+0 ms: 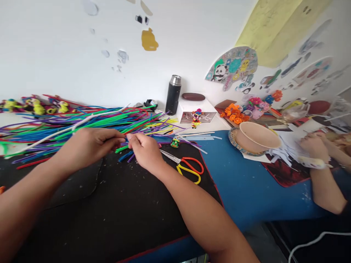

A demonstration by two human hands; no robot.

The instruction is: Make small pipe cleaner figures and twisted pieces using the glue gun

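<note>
My left hand (93, 144) and my right hand (145, 148) meet fingertip to fingertip above the black mat (117, 212). Both are closed in a pinch. A speck of blue shows between the fingertips, too small to tell whether it is held or lies behind. Just beyond them spreads a big heap of colored pipe cleaners (104, 122), with short blue and purple cut pieces (126, 156) under my hands. Right of my right hand lie scissors (178, 160) with one red and one yellow handle loop, blades partly apart. A small green figure (174, 142) sits near the blade tips.
A black thermos (173, 95) and a white box (194, 109) stand by the wall, with a small colorful doll (196, 118) before the box. Farther right are a beige bowl (259, 135), orange pipe-cleaner flowers (236, 113), and another person's hands (315, 146) over paper strips.
</note>
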